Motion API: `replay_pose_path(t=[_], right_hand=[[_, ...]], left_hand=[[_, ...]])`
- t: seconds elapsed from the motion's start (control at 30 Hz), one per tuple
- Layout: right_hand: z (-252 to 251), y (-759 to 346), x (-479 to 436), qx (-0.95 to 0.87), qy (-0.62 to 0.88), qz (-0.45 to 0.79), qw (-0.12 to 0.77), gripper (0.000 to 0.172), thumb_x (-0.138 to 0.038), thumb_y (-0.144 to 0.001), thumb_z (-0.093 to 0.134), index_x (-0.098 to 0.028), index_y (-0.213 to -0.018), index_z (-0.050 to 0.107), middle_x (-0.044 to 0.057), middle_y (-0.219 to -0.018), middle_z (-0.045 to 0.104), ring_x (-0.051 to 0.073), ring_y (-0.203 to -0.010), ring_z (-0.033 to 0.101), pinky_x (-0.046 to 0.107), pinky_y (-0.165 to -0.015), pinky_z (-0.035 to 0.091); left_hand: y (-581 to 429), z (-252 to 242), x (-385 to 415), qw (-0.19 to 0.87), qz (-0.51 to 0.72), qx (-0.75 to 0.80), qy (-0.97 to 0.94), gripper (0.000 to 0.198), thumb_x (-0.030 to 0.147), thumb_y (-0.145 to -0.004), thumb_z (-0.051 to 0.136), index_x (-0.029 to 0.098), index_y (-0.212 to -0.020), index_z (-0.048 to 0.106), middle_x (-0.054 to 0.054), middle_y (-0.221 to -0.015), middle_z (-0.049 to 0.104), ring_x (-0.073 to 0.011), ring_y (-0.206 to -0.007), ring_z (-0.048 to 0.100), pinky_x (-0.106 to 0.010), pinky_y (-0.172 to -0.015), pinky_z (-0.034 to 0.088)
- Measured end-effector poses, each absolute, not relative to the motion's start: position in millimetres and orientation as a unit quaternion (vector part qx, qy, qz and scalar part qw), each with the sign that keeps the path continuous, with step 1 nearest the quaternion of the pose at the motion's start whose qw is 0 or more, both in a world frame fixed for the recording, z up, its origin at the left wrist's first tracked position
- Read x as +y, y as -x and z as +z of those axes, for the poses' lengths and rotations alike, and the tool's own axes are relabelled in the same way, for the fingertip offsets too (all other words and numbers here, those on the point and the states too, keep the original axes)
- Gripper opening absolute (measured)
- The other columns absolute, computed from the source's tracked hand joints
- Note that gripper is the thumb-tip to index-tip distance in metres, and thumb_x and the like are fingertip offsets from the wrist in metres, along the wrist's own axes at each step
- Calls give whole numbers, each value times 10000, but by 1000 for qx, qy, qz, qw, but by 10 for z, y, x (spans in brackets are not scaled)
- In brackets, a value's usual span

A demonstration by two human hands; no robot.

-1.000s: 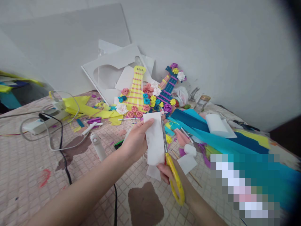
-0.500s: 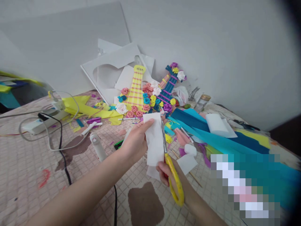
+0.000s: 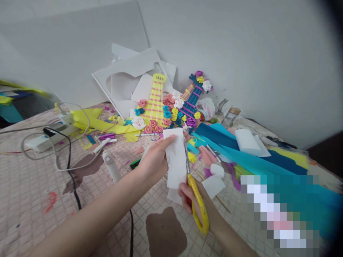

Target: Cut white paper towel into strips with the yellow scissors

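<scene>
My left hand (image 3: pixel 157 157) pinches a white paper strip (image 3: pixel 176 166) near its top, thumb lying on its face. The strip hangs upright over the table. In my right hand (image 3: pixel 189 198) are yellow-handled scissors (image 3: pixel 200 210), their blades pointing up along the strip's right edge. Fingers of my right hand are curled by the strip's lower right corner. Behind the strip's lower end another white piece shows. Beyond my hands stand a yellow guitar-shaped craft (image 3: pixel 154 101) and a blue one (image 3: pixel 191 101), both trimmed with paper flowers.
A power strip (image 3: pixel 50 137) with cables lies at the left, near a white glue gun-like tool (image 3: pixel 111 167). Blue paper sheets (image 3: pixel 235 157), a white roll (image 3: pixel 246 142) and a glass jar (image 3: pixel 230 116) are at the right. White boards (image 3: pixel 128 66) lean against the wall.
</scene>
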State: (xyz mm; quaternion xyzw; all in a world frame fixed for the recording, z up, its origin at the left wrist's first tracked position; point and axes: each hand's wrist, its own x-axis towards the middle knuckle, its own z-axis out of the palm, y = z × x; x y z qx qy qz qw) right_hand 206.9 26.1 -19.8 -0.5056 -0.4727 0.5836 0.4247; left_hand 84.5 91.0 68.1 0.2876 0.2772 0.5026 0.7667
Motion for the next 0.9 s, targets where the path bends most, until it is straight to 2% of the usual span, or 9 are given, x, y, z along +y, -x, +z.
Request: replay_pose_path(t=[0.57,0.9], right_hand=[[-216,-2063,253,-485,497,579,427,284,-370,-806,496,-201,-633,347,-103,-486,357,14,-285,303,150,-294,197],[-220,-2047,255,-487,489,587,424,325,-431,-794,492,-202,-619,341,-101,-488,356,14,-270,325,141,-273,201]], left_hand=[[-841,714,901,767,505,286,-273,242,186,-813,527,110,-994,668,-119,-1018,685,-195,-998,613,-261,-889,464],[-834,677,925,768,504,279,-281,226,188,-812,529,121,-962,684,-97,-976,701,-181,-945,634,-244,-842,487]])
